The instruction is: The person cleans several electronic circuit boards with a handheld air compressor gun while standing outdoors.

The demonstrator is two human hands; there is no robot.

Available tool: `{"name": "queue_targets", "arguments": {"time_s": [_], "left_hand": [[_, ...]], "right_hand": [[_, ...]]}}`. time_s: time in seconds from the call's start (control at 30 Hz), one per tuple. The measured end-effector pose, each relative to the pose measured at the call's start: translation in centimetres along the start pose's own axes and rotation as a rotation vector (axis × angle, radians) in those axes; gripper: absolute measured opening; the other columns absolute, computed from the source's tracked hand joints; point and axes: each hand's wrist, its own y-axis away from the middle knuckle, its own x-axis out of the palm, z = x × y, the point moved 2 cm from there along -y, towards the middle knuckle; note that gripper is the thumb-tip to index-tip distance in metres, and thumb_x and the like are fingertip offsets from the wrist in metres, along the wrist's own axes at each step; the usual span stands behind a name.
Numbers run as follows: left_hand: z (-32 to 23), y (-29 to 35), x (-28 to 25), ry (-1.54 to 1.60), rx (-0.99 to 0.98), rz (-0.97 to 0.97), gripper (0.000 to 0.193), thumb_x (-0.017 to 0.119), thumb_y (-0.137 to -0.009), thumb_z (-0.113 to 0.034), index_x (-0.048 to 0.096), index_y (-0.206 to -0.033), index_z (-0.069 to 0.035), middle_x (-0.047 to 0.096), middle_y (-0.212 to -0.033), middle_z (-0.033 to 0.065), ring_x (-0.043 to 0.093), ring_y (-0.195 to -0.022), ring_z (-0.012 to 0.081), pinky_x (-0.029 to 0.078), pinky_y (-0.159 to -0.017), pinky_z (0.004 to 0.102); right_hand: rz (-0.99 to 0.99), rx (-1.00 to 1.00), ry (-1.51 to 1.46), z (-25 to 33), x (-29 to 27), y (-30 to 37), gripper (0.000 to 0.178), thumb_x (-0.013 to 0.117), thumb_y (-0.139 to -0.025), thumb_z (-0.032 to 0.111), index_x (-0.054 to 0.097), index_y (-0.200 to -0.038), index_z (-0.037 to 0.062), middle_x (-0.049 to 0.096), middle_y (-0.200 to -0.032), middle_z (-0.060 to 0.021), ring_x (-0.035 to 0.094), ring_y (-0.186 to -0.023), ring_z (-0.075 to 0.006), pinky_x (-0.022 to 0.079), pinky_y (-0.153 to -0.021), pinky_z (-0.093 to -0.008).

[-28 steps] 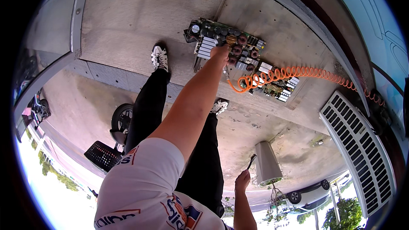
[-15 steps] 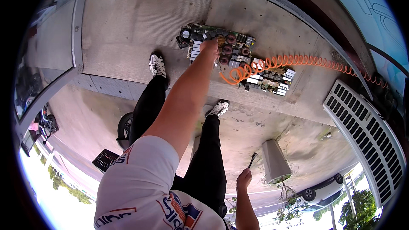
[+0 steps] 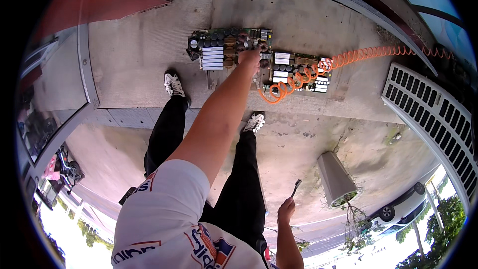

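Note:
My left hand (image 3: 250, 61) reaches far out over a large circuit board (image 3: 212, 59) lying on the concrete. Its fingers are wrapped round an air blow gun (image 3: 256, 80), mostly hidden by the hand, from which an orange coiled hose (image 3: 298, 78) leads off to the right. Under and around that hand sit copper coils, black capacitors and silvery heat sinks. To the right lies a second, smaller circuit board (image 3: 283, 67), partly crossed by the hose. Held low at my right side, my right hand (image 3: 286, 210) grips a small dark brush (image 3: 297, 186), head up, away from the boards.
My shoes (image 3: 174, 84) stand near the pavement's step edge. A grey planter (image 3: 336, 179) with a thin plant is at the right, beyond it a parked car (image 3: 398, 209). A white slatted grille (image 3: 428, 114) stands far right; a metal-framed glass door (image 3: 87, 65) is at the left.
My left hand has shifted rightward across the large board, from its middle toward the coils at its right end. The view has turned slightly. The right hand still holds the brush.

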Motion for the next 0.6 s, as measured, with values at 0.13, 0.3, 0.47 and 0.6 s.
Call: {"name": "queue_targets", "arguments": {"time_s": [0.13,0.3,0.47,0.6], "left_hand": [[-0.7,-1.6,-0.1,-0.164,0.11,0.032,0.034,0.061,-0.086,-0.031,0.05,-0.064,-0.008,0.042,-0.047,0.0018,0.04,-0.034,0.0167,0.034,-0.034,0.0354],[-2.2,-4.0,1.4,-0.592,0.221,-0.043,0.036,0.061,-0.084,-0.035,0.056,-0.062,-0.007,0.052,-0.051,0.0047,0.05,-0.039,0.0185,0.041,-0.036,0.0355],[-3.6,-6.6,1.6,-0.82,0.389,-0.124,0.034,0.06,-0.089,-0.029,0.046,-0.067,-0.006,0.037,-0.051,0.0002,0.035,-0.037,0.0142,0.031,-0.036,0.0343],[-3.9,-5.5,3.4,-0.911,0.359,-0.073,0.033,0.057,-0.088,-0.033,0.054,-0.073,-0.004,0.046,-0.055,0.0024,0.043,-0.042,0.0169,0.037,-0.041,0.0346]], "right_hand": [[-0.065,-0.055,0.039,0.2,0.3,1.2,0.047,0.036,-0.1,0.032,0.047,-0.069,-0.0021,0.046,-0.054,-0.0162,0.047,-0.051,-0.0308,0.034,-0.051,-0.0452],[0.027,0.142,-0.021,-4.1,0.9,0.9,0.046,0.036,-0.1,0.032,0.052,-0.075,-0.0037,0.05,-0.059,-0.0212,0.047,-0.054,-0.0384,0.035,-0.054,-0.0499],[0.015,0.173,-0.049,-6.2,2.6,1.8,0.047,0.037,-0.099,0.033,0.05,-0.071,-0.0016,0.049,-0.057,-0.0169,0.047,-0.053,-0.0338,0.034,-0.053,-0.048],[-0.017,0.168,-0.085,-8.5,3.1,2.2,0.048,0.037,-0.1,0.035,0.048,-0.069,-0.0004,0.045,-0.054,-0.0099,0.043,-0.05,-0.0238,0.034,-0.05,-0.0423]]}}
